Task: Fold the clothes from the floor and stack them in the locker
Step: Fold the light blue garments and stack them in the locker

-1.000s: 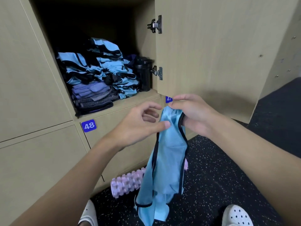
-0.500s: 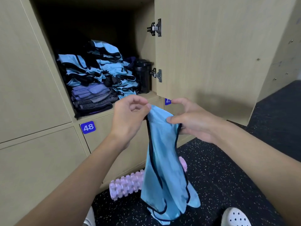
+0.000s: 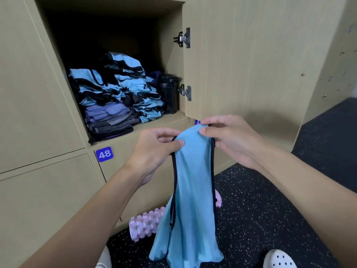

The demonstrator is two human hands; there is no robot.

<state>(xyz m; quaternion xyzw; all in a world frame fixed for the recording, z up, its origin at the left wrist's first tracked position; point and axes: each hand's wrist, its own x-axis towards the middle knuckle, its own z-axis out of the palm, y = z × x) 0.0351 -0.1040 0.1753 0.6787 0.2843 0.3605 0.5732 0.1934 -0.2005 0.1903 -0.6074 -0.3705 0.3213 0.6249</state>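
Vest [image 3: 193,180], light blue with dark trim, hangs in mid-air from its bunched top edge, held between both hands in front of the lockers. Left hand [image 3: 154,149] pinches the top left of the cloth, thumb pressed on the front and the fingers [image 3: 166,132] curled behind the trim. Right hand [image 3: 231,140] pinches the top right, fingertips together on the fabric's highest fold, the other fingers loosely bent. Below the fingers the vest drops straight down, its hem ending just above the floor [image 3: 260,209]. A pink roller [image 3: 144,225] lies on the floor behind the cloth, below the left fingers. Up and beyond the left fingers, the open locker [image 3: 158,122] holds a stack [image 3: 116,89] of folded blue and grey clothes, with a black bottle [image 3: 169,97] just to its right. The door [image 3: 241,64] stands open above the right fingers. A tag [image 3: 104,154] reading 48 sits to the left of the left hand. A white shoe [image 3: 278,259] shows far below the right hand.
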